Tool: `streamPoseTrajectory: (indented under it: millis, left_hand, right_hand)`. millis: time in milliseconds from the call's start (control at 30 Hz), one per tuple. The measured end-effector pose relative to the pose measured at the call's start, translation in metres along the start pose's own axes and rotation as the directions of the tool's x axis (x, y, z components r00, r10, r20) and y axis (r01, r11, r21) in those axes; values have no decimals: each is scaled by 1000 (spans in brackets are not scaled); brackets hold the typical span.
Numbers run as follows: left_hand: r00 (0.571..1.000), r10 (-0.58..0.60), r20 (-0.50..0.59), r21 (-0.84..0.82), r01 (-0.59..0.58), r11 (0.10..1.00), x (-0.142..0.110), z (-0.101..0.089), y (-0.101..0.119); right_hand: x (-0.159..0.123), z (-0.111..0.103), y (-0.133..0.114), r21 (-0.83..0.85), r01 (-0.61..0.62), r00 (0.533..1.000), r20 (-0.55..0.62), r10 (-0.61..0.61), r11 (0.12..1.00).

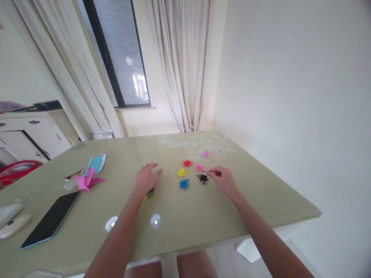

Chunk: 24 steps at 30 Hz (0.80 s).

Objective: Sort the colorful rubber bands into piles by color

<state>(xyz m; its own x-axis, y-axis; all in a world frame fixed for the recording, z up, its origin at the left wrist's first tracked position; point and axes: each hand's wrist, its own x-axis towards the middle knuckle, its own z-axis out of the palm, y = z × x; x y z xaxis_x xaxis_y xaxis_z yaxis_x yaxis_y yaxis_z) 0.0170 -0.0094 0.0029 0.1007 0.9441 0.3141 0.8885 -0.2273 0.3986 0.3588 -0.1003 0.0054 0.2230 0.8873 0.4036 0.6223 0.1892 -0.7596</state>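
Observation:
Small piles of elastic bands lie on the table, sorted by colour: red, yellow, blue, black, pink and a second pink one farther back. My right hand is pinched just right of the black pile, with a thin black elastic band showing at its fingertips. My left hand hovers by a mixed-colour heap of bands, thumb and fingers apart. Part of that heap is hidden behind the hand and wrist.
To the left lie a black-screened tablet, a pink folded piece, a blue face mask and a white rounded object. A wall runs along the table's right side. Curtains hang behind the table.

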Motion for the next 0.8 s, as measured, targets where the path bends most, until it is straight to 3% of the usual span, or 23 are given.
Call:
streamPoseTrajectory:
  millis: [100,200,333,500,800]
  left_hand:
    - [999,-9,33,179,3,984,-28,1,4]
    - [997,22,-68,280,-2,960,-64,4,1]
    - [991,-82,-108,310,112,944,-91,6,-9]
    - [984,-176,-7,266,172,949,-75,7,-13]
    - [982,-189,-26,178,191,965,-30,16,-25]
  right_hand:
    - [-11,8,18,-144,31,999,-26,-35,989]
    - [-14,19,20,-164,54,998,-2,-55,985]
    - [-12,25,20,-168,52,999,14,-51,984]
    - [-12,21,26,-170,36,999,9,-35,985]
    - [-13,20,25,-145,32,999,27,-29,989]
